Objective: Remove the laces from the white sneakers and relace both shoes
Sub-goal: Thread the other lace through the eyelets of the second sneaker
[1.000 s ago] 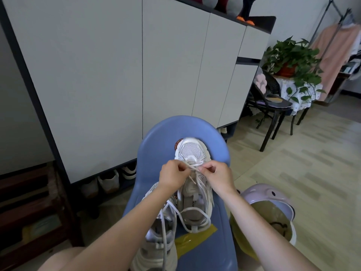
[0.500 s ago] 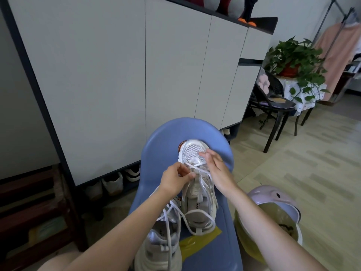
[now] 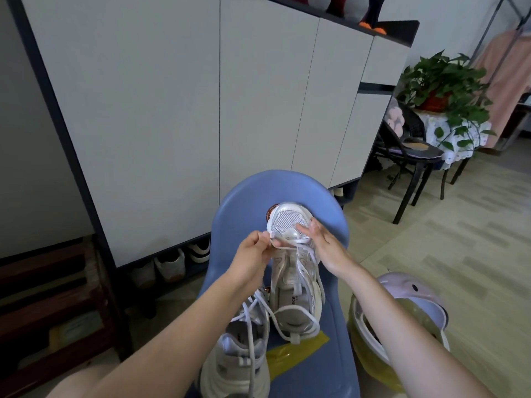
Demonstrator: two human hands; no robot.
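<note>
Sneaker [image 3: 296,271] lies mid blue chair [image 3: 247,196], toe toward its back edge. Left hand [image 3: 253,258] pinches the lace [image 3: 290,242] near the toe; right hand [image 3: 326,248] rests on the sneaker's right side, fingers straight. Second sneaker [image 3: 235,363] sits at the chair's front edge.

The white mesh sneaker [image 3: 293,271] has small dark letters on its tongue, below the fingers — only "ECE" can be read.

My left hand [image 3: 253,254] and right hand [image 3: 326,248] are bare: no gloves, rings, or watch on either wrist. Both forearms are uncovered up to the frame's edge, no sleeve showing. My bare knee [image 3: 74,382] shows at lower left.
</note>
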